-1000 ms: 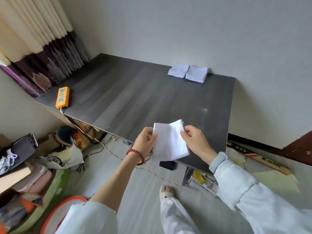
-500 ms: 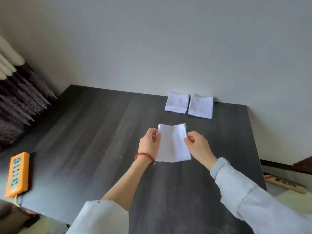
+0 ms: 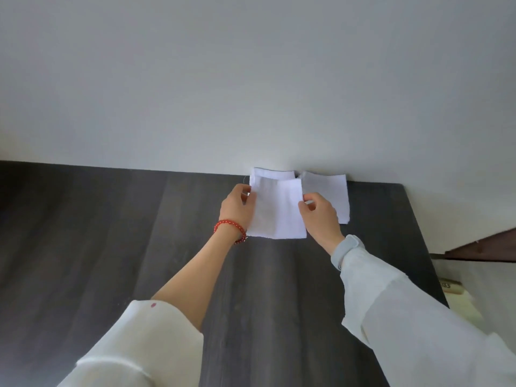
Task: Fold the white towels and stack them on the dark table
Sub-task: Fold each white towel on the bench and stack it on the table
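Note:
I hold a folded white towel (image 3: 276, 208) by its two side edges over the far part of the dark table (image 3: 139, 247). My left hand (image 3: 237, 209), with a red bead bracelet at the wrist, pinches the left edge. My right hand (image 3: 318, 216) pinches the right edge. The towel hangs over the left folded towel (image 3: 272, 173) by the wall and hides most of it. A second folded towel (image 3: 328, 194) lies just to the right, partly behind my right hand.
A plain light wall (image 3: 251, 79) rises directly behind the table's far edge. The table's right edge (image 3: 424, 241) drops off to the floor, where a dark wooden piece (image 3: 485, 248) shows at the far right.
Both hands carried the held towel forward toward the wall until it covers the left folded towel. The view shifted closer, and the orange power strip left the frame.

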The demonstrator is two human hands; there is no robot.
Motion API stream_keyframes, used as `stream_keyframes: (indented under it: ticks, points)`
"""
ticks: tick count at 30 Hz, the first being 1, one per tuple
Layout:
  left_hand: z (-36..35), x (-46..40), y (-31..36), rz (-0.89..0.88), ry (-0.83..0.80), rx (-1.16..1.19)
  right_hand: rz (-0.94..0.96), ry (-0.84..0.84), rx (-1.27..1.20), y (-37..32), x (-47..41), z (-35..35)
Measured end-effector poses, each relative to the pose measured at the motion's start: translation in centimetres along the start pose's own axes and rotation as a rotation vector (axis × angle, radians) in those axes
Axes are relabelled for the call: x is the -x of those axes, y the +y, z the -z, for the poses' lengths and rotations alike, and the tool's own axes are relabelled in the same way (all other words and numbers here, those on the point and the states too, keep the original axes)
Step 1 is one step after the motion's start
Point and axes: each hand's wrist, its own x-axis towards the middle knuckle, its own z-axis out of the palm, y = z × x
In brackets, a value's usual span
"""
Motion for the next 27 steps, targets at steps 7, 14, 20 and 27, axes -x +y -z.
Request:
stream_keyframes:
  ticks: [7, 14, 20, 27]
  points:
    - [-2.3, -7.3, -1.1, 0.035, 0.038, -0.013, -0.024, 0.032, 0.034, 0.4, -7.4, -2.7]
    - [-3.9, -11.1, -2.7, 0.019, 0.057, -0.082, -0.025, 0.071, 0.124, 2.1, -10.7, -4.4]
    - [-5.0, -11.9, -3.9, 0.039, 0.087, -0.122, 0.026, 0.101, 0.272, 3.7, -11.3, -5.2]
    - [-4.8, -11.3, -4.5, -0.239, 0.293, -0.390, 0.328, 0.268, 0.508, 4.0, -10.6, -5.8]
